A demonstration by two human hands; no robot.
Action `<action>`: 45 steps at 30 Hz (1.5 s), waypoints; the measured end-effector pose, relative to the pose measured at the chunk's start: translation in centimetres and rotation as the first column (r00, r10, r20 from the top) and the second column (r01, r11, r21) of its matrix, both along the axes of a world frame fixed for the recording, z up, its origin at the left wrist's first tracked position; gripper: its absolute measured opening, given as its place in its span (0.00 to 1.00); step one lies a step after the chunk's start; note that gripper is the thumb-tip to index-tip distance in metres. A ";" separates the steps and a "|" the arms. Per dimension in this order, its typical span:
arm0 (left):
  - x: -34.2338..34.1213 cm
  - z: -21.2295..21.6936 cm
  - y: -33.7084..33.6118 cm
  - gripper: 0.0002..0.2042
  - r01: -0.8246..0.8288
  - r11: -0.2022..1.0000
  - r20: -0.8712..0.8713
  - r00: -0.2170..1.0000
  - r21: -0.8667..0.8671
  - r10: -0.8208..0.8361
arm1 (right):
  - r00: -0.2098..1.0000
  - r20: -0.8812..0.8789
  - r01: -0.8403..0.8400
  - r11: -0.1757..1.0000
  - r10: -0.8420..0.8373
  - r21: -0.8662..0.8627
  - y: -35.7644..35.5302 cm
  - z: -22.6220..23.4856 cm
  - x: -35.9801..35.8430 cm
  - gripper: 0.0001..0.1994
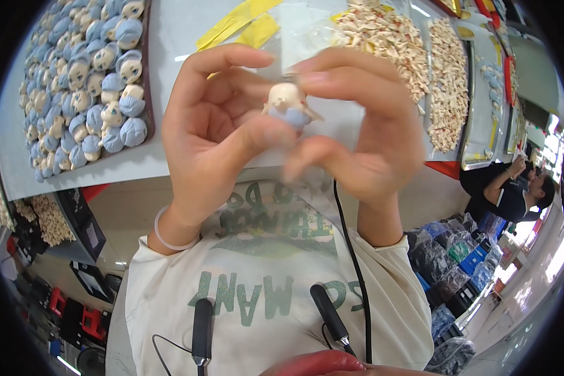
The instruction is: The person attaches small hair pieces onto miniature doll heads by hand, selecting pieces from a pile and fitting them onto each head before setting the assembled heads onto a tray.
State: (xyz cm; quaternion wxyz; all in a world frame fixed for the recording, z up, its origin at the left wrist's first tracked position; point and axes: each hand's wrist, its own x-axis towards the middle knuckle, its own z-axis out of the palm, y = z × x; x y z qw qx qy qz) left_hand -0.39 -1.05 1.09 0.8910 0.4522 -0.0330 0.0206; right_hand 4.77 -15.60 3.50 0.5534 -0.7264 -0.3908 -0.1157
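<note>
My pale table (169, 25) fills the upper frame (yellow tape strips (244, 22) at top centre); blue crates (464, 250) crowd the floor at lower right, brightly lit.

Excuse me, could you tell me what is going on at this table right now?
A person holds a small cream-and-blue toy figure between both hands, the left hand and the right hand pinching it with the fingertips above a pale grey table. On the left lies a dark tray of blue-and-cream figure heads; on the right sit metal trays of small cream parts. Yellow tape strips lie behind. Another person works at the far right.
</note>
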 end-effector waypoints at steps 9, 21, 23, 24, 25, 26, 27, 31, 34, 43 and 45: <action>-0.2 0.2 -0.6 0.21 -0.008 0.960 0.056 0.998 0.280 -0.008 | 0.801 0.020 0.588 0.779 -0.599 -0.218 -12.3 1.7 2.7 0.14; -0.6 2.0 -1.0 0.10 0.020 0.877 0.141 0.985 0.480 -0.100 | 0.800 0.434 0.594 0.455 -0.414 -0.663 -25.0 1.6 12.7 0.15; -0.7 2.6 0.2 0.10 -0.131 0.781 0.277 0.959 0.611 -0.055 | 0.791 0.422 0.598 0.415 -0.443 -0.686 -26.1 1.3 13.6 0.15; -0.7 2.8 1.2 0.09 -0.228 0.712 0.347 0.938 0.664 -0.024 | 0.779 0.410 0.598 0.364 -0.474 -0.714 -26.8 1.2 13.8 0.15; -0.6 3.2 2.7 0.09 -0.318 0.631 0.403 0.915 0.708 0.009 | 0.780 0.408 0.597 0.369 -0.475 -0.712 -27.8 1.2 13.8 0.15; -0.6 3.9 4.5 0.08 -0.404 0.539 0.458 0.888 0.739 0.037 | 0.750 0.484 0.635 0.286 -0.451 -0.717 -29.0 1.2 13.7 0.15; -1.2 5.0 6.6 0.09 -0.484 0.406 0.481 0.869 0.775 0.117 | 0.723 0.555 0.669 0.213 -0.412 -0.712 -29.8 1.5 13.8 0.15; -1.0 6.6 13.4 0.15 -0.426 -0.165 0.456 0.825 0.890 0.334 | 0.675 0.454 0.649 0.175 -0.582 -0.741 -33.6 1.9 11.9 0.15; -1.7 5.9 16.2 0.25 0.086 -0.450 0.180 0.838 0.889 0.516 | 0.602 0.557 0.764 0.210 -0.572 -0.610 -30.3 3.5 9.0 0.15; 0.0 5.4 11.5 0.18 0.178 -0.411 0.025 0.896 0.894 0.443 | 0.868 -0.063 0.285 0.598 -0.492 -0.749 -19.1 4.4 3.1 0.11; -0.1 5.2 12.0 0.16 0.114 -0.401 0.064 0.913 0.909 0.404 | 0.841 -0.070 0.324 0.603 -0.536 -0.729 -18.7 3.4 3.2 0.09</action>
